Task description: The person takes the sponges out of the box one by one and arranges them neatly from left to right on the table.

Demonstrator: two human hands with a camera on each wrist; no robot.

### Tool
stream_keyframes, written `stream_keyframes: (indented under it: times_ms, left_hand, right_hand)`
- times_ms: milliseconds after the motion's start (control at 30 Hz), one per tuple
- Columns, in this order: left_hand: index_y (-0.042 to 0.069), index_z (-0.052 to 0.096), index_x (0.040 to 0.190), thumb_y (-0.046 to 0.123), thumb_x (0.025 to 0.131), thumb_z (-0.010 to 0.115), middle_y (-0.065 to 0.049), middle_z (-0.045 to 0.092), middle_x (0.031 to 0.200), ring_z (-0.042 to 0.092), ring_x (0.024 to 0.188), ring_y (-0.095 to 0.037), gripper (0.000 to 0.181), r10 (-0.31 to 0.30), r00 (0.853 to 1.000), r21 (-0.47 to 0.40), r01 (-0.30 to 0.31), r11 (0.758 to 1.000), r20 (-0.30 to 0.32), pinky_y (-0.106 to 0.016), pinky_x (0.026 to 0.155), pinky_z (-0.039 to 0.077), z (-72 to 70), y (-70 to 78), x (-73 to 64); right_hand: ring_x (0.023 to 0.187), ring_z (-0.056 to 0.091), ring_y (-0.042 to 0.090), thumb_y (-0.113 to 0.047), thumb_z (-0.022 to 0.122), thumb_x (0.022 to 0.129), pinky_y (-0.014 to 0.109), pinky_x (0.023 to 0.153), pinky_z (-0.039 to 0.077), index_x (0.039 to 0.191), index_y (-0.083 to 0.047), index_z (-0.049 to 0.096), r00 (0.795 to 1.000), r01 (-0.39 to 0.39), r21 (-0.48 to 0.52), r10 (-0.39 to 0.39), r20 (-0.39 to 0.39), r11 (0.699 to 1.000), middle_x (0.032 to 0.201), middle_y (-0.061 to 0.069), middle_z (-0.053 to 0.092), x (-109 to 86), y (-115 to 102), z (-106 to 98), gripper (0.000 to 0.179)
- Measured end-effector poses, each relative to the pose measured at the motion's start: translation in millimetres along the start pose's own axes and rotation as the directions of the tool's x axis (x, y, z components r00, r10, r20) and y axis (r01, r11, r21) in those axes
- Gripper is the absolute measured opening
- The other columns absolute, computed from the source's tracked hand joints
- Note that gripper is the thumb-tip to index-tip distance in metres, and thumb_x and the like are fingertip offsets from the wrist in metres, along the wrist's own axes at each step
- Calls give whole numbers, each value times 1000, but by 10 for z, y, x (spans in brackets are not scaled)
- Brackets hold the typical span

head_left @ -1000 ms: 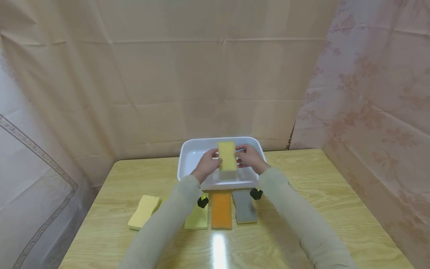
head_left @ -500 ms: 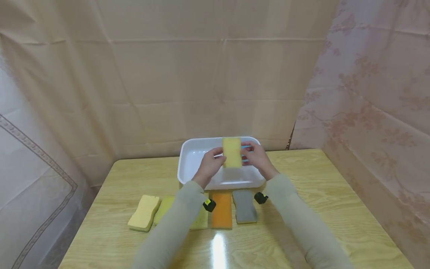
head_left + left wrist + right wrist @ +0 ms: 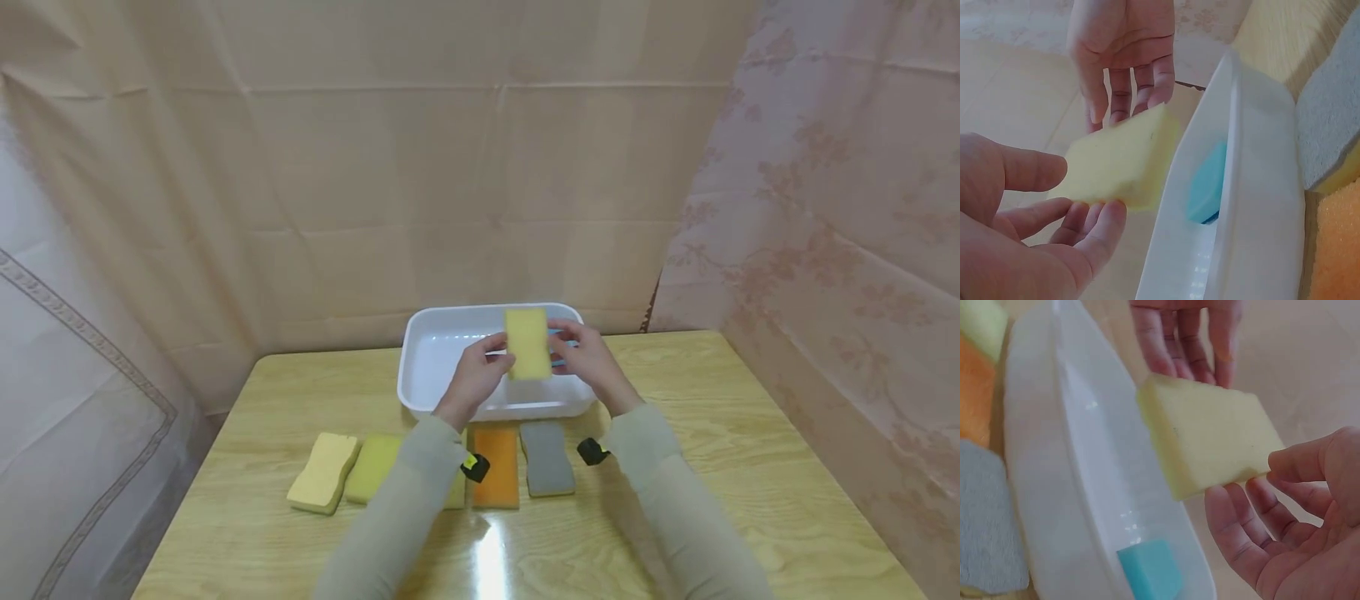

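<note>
A pale yellow rectangular sponge [image 3: 527,342] is held up over the white tray [image 3: 525,412]. My left hand [image 3: 477,372] grips its left edge, thumb on the near side. At the opposite edge my right hand [image 3: 596,364] pinches it between thumb and fingers, which shows closely in the right wrist view, where the sponge [image 3: 1210,437] is tilted. Inside the tray lies a blue sponge [image 3: 1150,569], mostly hidden behind the right hand in the head view.
In front of the tray lies a row of sponges: a wavy yellow one [image 3: 324,473], a yellow-green one [image 3: 375,467] partly behind the left sleeve, an orange one [image 3: 496,471] and a grey wavy one [image 3: 547,458]. A beige curtain [image 3: 450,167] hangs behind the table.
Both hands have shifted to the right with the yellow sponge between them. More of the yellow-green sponge shows as the left forearm moved right.
</note>
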State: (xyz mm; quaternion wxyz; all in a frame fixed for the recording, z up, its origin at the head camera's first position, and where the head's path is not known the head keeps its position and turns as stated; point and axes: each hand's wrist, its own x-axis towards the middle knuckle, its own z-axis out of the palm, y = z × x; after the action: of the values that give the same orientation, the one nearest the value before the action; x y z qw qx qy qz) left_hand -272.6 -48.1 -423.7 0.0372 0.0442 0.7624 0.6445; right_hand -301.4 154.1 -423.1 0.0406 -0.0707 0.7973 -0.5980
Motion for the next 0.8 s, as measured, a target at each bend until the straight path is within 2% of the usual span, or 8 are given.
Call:
stream_keyframes:
  times_ms: [133, 500, 800]
  left_hand:
    - [0, 53, 145, 10, 99, 63, -16, 58, 139, 58, 122, -32, 48, 0, 1000, -6, 0, 1000, -4, -43, 105, 47, 2, -3, -36]
    - [-1, 52, 145, 11, 98, 65, -16, 59, 136, 59, 119, -31, 50, 11, 1000, -32, -12, 999, -24, -43, 104, 48, 5, -36, -83]
    - [0, 54, 143, 12, 98, 65, -16, 59, 132, 59, 116, -30, 48, 0, 1000, -67, -1, 998, -15, -40, 100, 51, -26, -70, -78]
  right_hand:
    - [95, 69, 34, -15, 55, 105, 51, 85, 58, 144, -1, 52, 1000, 13, 11, -13, 1, 1000, 120, 23, 56, -62, -32, -12, 42]
    - [90, 69, 29, -14, 56, 105, 41, 79, 61, 138, 6, 54, 1000, 22, 15, -22, -3, 1000, 121, 25, 58, -130, -69, -5, 39]
    - [93, 68, 34, -14, 55, 105, 40, 78, 61, 139, 8, 52, 1000, 20, 5, -20, 14, 1000, 122, 26, 57, -134, -73, 20, 40]
